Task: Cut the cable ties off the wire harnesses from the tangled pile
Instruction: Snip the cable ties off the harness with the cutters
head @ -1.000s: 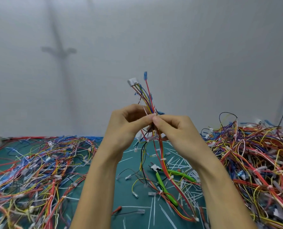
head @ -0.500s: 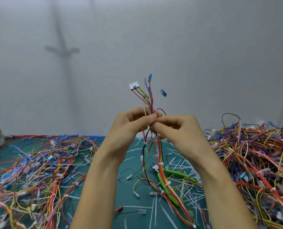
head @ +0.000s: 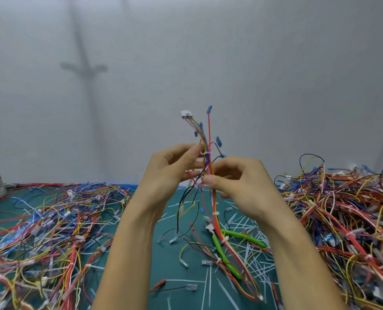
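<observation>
- The wire harness (head: 209, 133) stood upright in the air between both hands. Its lower run trailed down onto the green surface (head: 168, 265).
- The left hand (head: 170, 173) had its grip closed in a pinch, thumb against fingertips on the wires just beside a white cable tie (head: 205, 152).
- The right hand (head: 241, 182) pinched the same bundle lower down, its thumb touching a second tie (head: 200, 186).
- Neither hand held a tool. The green-handled cutters (head: 244, 235) lay on the surface under the trailing wires, so the step seemed to be finding and exposing ties before the cut.
- To do it well, the stretch between the two pinches should be kept taut and the tie's head turned outward. Only the cutter tip should then slide under the strap, clear of the insulation.
- The wires were thin, smooth and springy, in red, yellow, blue and black.
- They fanned out at the top into a white block connector (head: 185, 114) and blue sleeved terminals (head: 209, 109).
- The ties looked like stiff, narrow plastic strips, and white offcuts (head: 248, 222) littered the surface.
- The tangled pile (head: 347, 211) lay to the right, with another heap (head: 52, 220) to the left.
</observation>
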`<state>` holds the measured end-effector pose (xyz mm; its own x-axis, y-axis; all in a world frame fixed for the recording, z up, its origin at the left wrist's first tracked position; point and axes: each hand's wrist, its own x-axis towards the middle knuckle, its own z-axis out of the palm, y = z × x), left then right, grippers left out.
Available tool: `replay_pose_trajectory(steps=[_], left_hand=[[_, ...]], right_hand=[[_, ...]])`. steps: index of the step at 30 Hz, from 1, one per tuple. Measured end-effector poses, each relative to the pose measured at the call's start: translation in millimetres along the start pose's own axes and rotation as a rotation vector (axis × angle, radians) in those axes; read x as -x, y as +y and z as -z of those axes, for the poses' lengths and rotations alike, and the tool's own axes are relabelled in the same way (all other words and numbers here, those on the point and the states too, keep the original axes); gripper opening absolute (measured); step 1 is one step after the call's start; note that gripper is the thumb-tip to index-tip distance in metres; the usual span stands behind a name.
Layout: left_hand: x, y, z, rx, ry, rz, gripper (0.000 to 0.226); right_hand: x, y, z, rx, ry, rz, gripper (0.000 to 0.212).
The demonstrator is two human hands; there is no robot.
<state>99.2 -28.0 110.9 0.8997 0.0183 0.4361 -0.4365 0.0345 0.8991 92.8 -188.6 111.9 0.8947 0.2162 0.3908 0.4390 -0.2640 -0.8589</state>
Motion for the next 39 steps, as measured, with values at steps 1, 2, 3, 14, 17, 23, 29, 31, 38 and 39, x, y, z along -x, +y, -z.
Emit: replay_pose_trajectory(steps=[1, 2, 3, 14, 17, 23, 29, 31, 38, 39], left_hand=[[-1, -1, 2, -0.037, 0.036, 0.014, 0.025], [-2, -2, 4, -0.098, 0.083, 0.030, 0.026], [-1, -4, 7, -0.169, 0.113, 0.049, 0.028], [11, -10, 24, -0.072, -0.313, 0.123, 0.028], [8, -9, 27, -0.086, -0.225, 0.105, 0.027], [6, -12, 39, 0.166, -0.195, 0.138, 0.029], [6, -5, 43, 0.406, -0.230, 0.107, 0.045], [5, -4, 40, 0.506, -0.215, 0.124, 0.046], [3, -4, 34, 0.563, -0.183, 0.141, 0.047], [3, -3, 33, 0.544, -0.182, 0.148, 0.046]], right_hand=[[0, 0, 1, -0.075, 0.024, -0.004, 0.007], [-1, 0, 3, -0.171, 0.039, -0.010, 0.010], [-1, -1, 5, -0.276, 0.050, -0.013, 0.011], [-4, -1, 19, -0.868, 0.202, -0.029, 0.019], [-4, 0, 20, -0.918, 0.215, -0.061, 0.011], [-5, 5, 24, -0.982, 0.246, -0.111, 0.013], [-6, 9, 28, -0.986, 0.284, -0.139, 0.014], [-6, 10, 28, -0.986, 0.286, -0.143, 0.014], [-6, 10, 30, -0.997, 0.300, -0.164, 0.013], [-5, 10, 31, -0.995, 0.303, -0.161, 0.013]])
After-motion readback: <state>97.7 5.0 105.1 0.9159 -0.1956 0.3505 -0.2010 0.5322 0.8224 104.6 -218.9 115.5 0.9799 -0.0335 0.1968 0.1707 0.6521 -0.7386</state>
